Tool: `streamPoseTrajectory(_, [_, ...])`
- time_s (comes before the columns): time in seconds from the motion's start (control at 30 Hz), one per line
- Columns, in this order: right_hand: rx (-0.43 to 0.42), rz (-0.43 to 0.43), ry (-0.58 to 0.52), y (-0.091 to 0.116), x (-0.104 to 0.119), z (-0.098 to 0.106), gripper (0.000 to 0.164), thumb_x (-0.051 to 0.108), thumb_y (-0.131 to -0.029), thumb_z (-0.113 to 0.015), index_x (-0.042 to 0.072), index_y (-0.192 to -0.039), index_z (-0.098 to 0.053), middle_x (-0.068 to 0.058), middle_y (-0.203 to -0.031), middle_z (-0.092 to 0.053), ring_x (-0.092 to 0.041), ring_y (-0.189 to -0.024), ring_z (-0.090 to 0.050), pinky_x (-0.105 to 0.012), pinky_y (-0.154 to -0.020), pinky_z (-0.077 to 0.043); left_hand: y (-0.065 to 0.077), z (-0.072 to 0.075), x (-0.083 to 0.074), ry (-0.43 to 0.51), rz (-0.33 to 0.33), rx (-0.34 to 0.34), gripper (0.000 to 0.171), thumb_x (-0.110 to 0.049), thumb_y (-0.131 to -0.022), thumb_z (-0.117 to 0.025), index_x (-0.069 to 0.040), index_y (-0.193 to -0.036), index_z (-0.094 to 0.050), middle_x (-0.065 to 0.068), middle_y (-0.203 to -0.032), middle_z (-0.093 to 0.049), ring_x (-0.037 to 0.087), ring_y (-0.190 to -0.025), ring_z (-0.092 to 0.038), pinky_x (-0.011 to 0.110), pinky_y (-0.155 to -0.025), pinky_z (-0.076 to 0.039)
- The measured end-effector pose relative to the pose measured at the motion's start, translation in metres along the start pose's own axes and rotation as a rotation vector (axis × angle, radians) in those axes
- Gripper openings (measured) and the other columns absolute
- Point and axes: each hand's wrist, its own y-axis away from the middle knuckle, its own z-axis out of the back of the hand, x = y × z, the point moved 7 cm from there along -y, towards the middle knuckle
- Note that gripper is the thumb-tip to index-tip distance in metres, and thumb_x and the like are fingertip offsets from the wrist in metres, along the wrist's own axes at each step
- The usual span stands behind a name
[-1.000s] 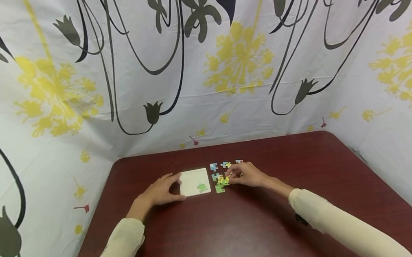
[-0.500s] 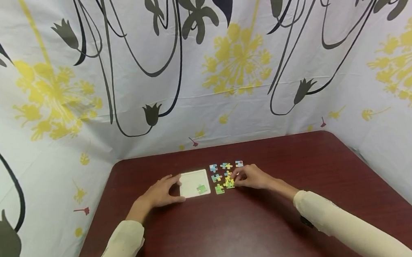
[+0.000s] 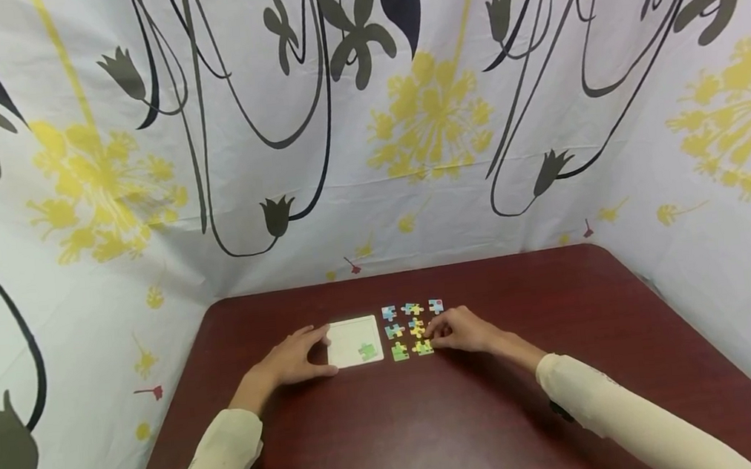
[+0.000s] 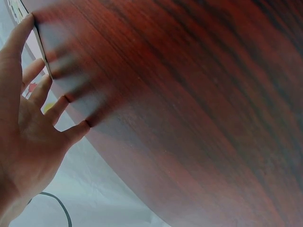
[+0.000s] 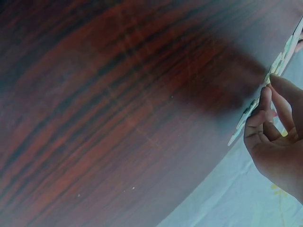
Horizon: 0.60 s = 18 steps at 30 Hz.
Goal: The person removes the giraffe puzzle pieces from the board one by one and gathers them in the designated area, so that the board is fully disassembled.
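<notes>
A white square puzzle tray [image 3: 344,339] lies on the table in the head view, a green patch showing at its lower right. My left hand [image 3: 295,356] touches the tray's left side, fingers spread and thumb at the near corner. In the left wrist view, some fingertips of the left hand [image 4: 40,125] meet the tray edge while others rest on the tabletop. To the right of the tray, my right hand [image 3: 462,330] pinches a yellow-green puzzle piece [image 3: 422,347] between thumb and index finger. The right hand [image 5: 277,127] partly covers pieces in the right wrist view.
Several puzzle pieces lie in rough rows right of the tray, among them a blue piece [image 3: 389,313], a blue piece with a red spot [image 3: 436,306] and a green piece [image 3: 400,351]. Beyond the dark red table [image 3: 392,427] hangs a patterned cloth [image 3: 363,243].
The right hand has drawn the yellow-green piece nearer and slightly right, apart from the neighbouring pieces it overlapped. The left hand and tray keep their places.
</notes>
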Motion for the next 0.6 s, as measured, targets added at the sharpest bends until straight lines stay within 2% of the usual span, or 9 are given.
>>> streamPoseTrajectory(0.33, [-0.036,0.078,0.017,-0.017,0.018,-0.001,0.014,0.006,-0.096,-0.074,0.002,-0.109,-0.078,-0.001,-0.089,-0.076,-0.007,-0.073,-0.068,-0.022,-0.066,-0.052,0.0,-0.001,0.002,-0.011,-0.009,-0.004,0.084,-0.058,-0.085,-0.08,-0.017,-0.153,-0.051,-0.001,-0.144,-0.06,0.036,-0.152,-0.034,0.071,-0.109,-0.034])
streamPoseTrajectory(0.6, [0.014,0.094,-0.024,-0.039,0.037,-0.016,0.017,0.005,-0.095,-0.075,0.0,-0.111,-0.077,-0.007,-0.096,-0.077,-0.012,-0.081,-0.07,-0.023,-0.069,-0.054,0.001,0.0,0.001,-0.004,-0.015,-0.012,0.085,-0.055,-0.085,-0.081,-0.016,-0.153,-0.051,-0.003,-0.14,-0.061,0.037,-0.151,-0.035,0.07,-0.109,-0.036])
